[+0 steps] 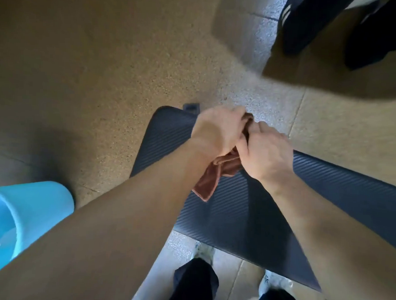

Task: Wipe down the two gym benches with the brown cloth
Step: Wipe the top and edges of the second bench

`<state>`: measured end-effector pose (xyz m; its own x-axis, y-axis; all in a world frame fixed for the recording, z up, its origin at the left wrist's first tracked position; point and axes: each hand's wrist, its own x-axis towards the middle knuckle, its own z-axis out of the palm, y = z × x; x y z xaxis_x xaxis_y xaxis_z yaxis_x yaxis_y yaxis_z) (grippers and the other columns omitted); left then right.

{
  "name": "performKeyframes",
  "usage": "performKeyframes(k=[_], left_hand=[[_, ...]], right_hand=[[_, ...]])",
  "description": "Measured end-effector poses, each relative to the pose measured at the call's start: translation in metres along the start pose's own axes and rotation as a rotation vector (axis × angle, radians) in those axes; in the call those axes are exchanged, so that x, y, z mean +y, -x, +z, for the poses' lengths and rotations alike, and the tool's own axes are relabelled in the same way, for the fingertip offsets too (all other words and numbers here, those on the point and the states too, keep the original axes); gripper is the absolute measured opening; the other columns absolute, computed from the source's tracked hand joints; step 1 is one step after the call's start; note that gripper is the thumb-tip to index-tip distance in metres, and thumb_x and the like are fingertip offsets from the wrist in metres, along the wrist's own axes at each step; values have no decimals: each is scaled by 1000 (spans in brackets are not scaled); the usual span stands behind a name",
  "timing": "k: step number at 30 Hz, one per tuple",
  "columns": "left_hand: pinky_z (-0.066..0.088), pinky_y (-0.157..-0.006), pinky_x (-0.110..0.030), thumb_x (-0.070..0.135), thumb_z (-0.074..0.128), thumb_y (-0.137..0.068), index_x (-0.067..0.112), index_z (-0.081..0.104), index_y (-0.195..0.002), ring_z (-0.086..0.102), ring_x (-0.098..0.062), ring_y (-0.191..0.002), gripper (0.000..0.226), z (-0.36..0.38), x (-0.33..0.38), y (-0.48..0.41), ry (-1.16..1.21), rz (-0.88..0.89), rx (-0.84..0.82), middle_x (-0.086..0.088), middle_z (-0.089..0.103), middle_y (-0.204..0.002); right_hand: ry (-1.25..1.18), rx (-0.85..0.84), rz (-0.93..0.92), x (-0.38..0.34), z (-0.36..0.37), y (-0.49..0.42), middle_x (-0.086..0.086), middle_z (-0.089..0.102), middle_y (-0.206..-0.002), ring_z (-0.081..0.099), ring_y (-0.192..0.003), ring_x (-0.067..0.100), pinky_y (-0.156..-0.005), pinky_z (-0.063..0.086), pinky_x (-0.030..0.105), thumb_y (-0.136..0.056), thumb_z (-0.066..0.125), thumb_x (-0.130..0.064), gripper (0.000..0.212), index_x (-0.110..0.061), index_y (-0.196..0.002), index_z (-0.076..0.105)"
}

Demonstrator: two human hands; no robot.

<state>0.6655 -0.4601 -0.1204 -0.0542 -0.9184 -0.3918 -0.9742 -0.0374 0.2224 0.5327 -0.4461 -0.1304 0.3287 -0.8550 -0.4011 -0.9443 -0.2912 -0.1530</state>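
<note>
A dark ribbed gym bench pad [340,190] lies across the middle of the view, running from centre to the right edge. Above its left end both hands grip the brown cloth [216,171]. My left hand [218,130] and my right hand [267,150] press together around the bunched cloth, and a loose corner hangs down over the pad. Most of the cloth is hidden inside the fists. A second bench is not identifiable in this view.
A light blue bucket [26,212] stands on the floor at the lower left. Another person's dark shoes and trouser legs [311,23] are at the top right. My own feet [201,252] stand just in front of the pad on the speckled tile floor.
</note>
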Motion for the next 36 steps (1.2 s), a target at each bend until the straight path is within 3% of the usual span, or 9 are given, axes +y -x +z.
performKeyframes(k=[2, 5, 8, 12, 16, 22, 26, 30, 36], left_hand=[[44, -75, -38, 37, 33, -103, 19, 54, -108, 63, -31, -95, 28, 5, 38, -8, 55, 122, -93, -6, 67, -101], [44, -75, -37, 37, 36, -101, 21, 54, -109, 62, -27, -93, 25, 11, 39, 2, 114, 207, -59, -2, 65, -102], [45, -81, -38, 35, 37, -102, 23, 55, -123, 61, -27, -102, 30, 1, -5, 16, 78, 173, 9, -1, 65, -115], [42, -81, -36, 32, 39, -100, 23, 57, -120, 59, -27, -103, 29, -8, -34, 24, -22, 45, 57, 0, 66, -114], [39, -75, -34, 34, 35, -101, 19, 56, -107, 58, -26, -98, 26, 11, 23, 13, -30, -61, 65, -2, 64, -104], [35, -69, -33, 31, 39, -101, 16, 53, -109, 60, -24, -92, 23, 39, 116, 4, -22, 87, 48, -4, 63, -102], [38, -71, -37, 28, 35, -103, 17, 50, -118, 60, -27, -95, 24, 26, 83, 8, -68, 179, -11, -5, 63, -110], [33, -73, -34, 30, 37, -101, 20, 52, -122, 59, -31, -103, 28, 13, 51, 15, -16, 52, 20, -6, 63, -116], [43, -81, -41, 29, 41, -99, 17, 53, -114, 60, -32, -97, 22, 34, 120, 6, 10, -1, 20, -8, 64, -105]], right_hand=[[28, -11, 64, 39, -4, 19, 14, 65, -97, 63, -89, 36, -81, 45, 44, -97, 24, -43, 52, -8, -108, 60], [30, -33, 168, 54, -6, 25, 14, 67, -97, 63, -91, 35, -88, 43, 45, -93, 24, -41, 50, -9, -100, 62], [-76, -1, 167, 15, -5, 6, 11, 67, -100, 61, -96, 32, -94, 39, 44, -95, 28, -37, 38, -16, -106, 57], [-102, 85, 46, -21, 5, -6, 10, 68, -105, 60, -95, 30, -87, 40, 43, -97, 23, -50, 50, -17, -115, 57], [-31, 94, 26, 26, 8, 9, 7, 69, -99, 63, -88, 28, -83, 42, 41, -98, 26, -47, 48, -15, -103, 61], [53, 7, 156, 115, 4, 45, 11, 68, -108, 63, -101, 34, -93, 40, 45, -98, 27, -47, 49, -14, -110, 62], [19, 32, 167, 89, 5, 39, 13, 68, -107, 61, -100, 34, -92, 40, 44, -99, 26, -42, 47, -14, -110, 61], [-53, 45, 91, 51, 2, 25, 9, 65, -105, 56, -91, 28, -87, 39, 42, -100, 26, -40, 43, -15, -112, 59], [-47, 67, 47, 116, 7, 46, 5, 65, -110, 60, -101, 28, -94, 37, 46, -96, 28, -48, 49, -19, -116, 61]])
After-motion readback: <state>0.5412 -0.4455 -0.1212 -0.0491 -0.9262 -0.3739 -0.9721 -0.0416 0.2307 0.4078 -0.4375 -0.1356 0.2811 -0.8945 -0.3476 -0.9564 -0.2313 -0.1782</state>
